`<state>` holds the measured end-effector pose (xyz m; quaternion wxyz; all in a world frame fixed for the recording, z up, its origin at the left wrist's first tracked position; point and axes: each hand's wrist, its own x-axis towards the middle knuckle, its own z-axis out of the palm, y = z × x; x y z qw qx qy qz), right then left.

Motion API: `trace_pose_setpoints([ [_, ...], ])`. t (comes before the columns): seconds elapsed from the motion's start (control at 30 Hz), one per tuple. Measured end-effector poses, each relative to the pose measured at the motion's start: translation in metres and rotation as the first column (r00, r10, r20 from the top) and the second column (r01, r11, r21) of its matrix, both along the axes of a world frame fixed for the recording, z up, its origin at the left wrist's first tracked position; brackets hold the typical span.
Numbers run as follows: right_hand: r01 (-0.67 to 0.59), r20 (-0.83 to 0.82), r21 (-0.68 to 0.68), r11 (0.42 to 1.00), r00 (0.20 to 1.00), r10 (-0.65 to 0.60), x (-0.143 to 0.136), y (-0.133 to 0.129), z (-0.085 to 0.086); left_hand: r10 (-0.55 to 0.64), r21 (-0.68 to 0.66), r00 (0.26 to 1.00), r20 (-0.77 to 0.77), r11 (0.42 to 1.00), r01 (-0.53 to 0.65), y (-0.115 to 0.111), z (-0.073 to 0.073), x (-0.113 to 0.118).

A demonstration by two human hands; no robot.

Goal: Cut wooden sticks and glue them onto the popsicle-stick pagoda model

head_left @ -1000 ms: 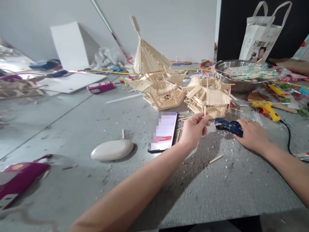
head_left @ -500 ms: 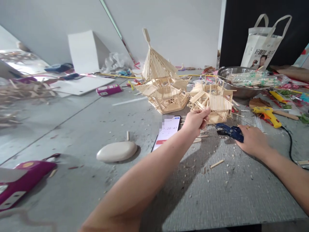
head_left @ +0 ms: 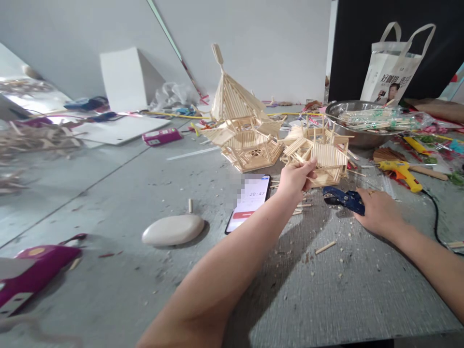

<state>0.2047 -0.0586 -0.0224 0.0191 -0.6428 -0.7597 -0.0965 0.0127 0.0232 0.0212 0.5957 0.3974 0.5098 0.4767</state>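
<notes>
My left hand [head_left: 297, 178] reaches in front of a small house-like model of wooden sticks [head_left: 329, 153], its thumb and fingers pinched together. Pale stick ends show around the fingertips, but I cannot make out whether one is held or belongs to the model. My right hand [head_left: 380, 210] is closed round the dark blue pliers [head_left: 343, 199], which lie low over the table with their jaws pointing left. Behind to the left stands a taller stick model with a pointed roof [head_left: 235, 99]. Short stick pieces [head_left: 325, 247] lie scattered in front of the pliers.
A phone [head_left: 250, 203] lies left of my forearm, near a pale oval object [head_left: 174, 230]. On the right are a yellow glue gun [head_left: 400, 174] with a black cord and a metal bowl [head_left: 350, 137] of wrapped sticks. A purple device [head_left: 39, 273] sits front left.
The view has shifted slightly, so most things sit a little further left. My left hand stays pinched by the small model, and my right hand keeps hold of the pliers.
</notes>
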Motion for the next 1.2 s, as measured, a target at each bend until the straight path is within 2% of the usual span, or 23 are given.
trace_pose_setpoints([
  [0.47, 0.007, -0.002, -0.013, 1.000, 1.000, -0.008, -0.0012, -0.0002, 0.0003, 0.040, 0.130, 0.996, -0.081, 0.991, -0.029, -0.0001, -0.0043, 0.0009],
  [0.87, 0.008, 0.002, -0.022, 1.000, 1.000, -0.008, -0.0018, -0.0005, 0.0004, 0.068, 0.140, 0.986, -0.155, 0.989, -0.046, 0.0034, -0.0020, -0.0004],
  [1.2, 0.021, 0.026, -0.023, 1.000, 0.999, -0.021, -0.0022, -0.0003, 0.0004, -0.001, 0.060, 0.994, -0.110, 0.998, 0.007, 0.0024, 0.0048, -0.0073],
])
